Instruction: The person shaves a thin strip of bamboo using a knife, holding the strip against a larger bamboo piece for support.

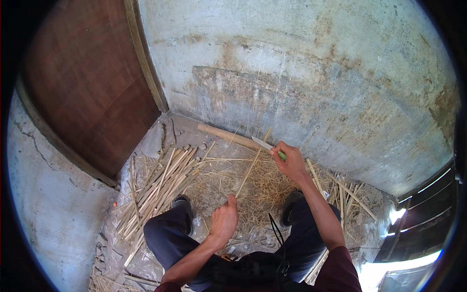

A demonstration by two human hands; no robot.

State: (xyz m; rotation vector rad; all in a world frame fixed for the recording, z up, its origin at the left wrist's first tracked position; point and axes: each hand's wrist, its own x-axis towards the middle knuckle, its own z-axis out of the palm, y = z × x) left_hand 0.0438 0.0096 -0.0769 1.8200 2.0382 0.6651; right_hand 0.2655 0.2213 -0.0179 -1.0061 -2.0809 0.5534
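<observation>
My left hand (225, 220) is closed round the lower end of a thin bamboo strip (249, 171), which slants up and away to the right. In my right hand (290, 162) is a knife (263, 143) with a green handle, its pale blade pointing left toward the far part of the strip. Whether the blade touches the strip I cannot tell. Beyond the blade, a thick bamboo pole (226, 134) lies along the foot of the wall. Thin shavings (262, 194) cover the floor between my feet.
A heap of split bamboo sticks (163, 182) lies to the left, and more sticks (348, 194) lie at the right. The stained wall (301, 92) rises ahead. A brown door (92, 87) stands at the left, with a pale plastic bag (153, 140) near its foot.
</observation>
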